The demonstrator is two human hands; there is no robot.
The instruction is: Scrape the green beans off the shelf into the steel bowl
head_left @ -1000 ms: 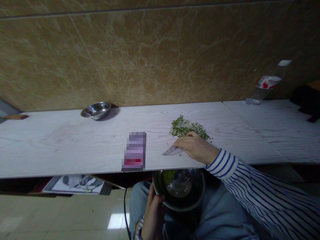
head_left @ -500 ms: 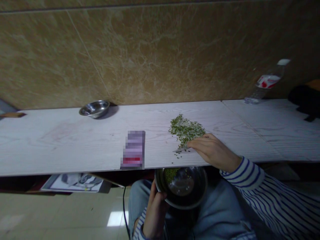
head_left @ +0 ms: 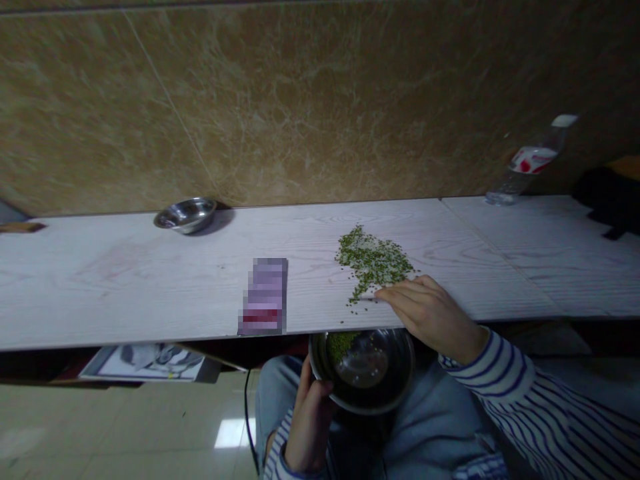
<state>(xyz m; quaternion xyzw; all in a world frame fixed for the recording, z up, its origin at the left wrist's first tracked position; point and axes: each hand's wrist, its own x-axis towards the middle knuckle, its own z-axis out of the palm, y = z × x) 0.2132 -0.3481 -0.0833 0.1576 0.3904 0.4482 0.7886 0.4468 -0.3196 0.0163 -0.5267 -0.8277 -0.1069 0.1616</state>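
A pile of small green beans [head_left: 373, 259] lies on the pale wooden table [head_left: 125, 287], with a thin trail running toward the near edge. My right hand [head_left: 430, 313] rests just right of that trail, fingers together and pressed on a thin pale flat piece [head_left: 367, 298], of which only the tip shows. Below the table edge my left hand [head_left: 307, 420] grips the rim of a steel bowl [head_left: 400, 393] held over my lap. Some green beans [head_left: 340, 345] lie inside the bowl at its left side.
A small steel bowl [head_left: 185, 215] stands at the back left by the brown wall. A blurred rectangular object [head_left: 263, 297] lies near the front edge. A water bottle [head_left: 527, 163] and a black object [head_left: 605, 200] are far right. Papers [head_left: 145, 363] sit under the table.
My right hand slid right and toward the near edge with the flat piece, leaving a trail of beans from the pile toward the bowl. My left hand kept the bowl in place.
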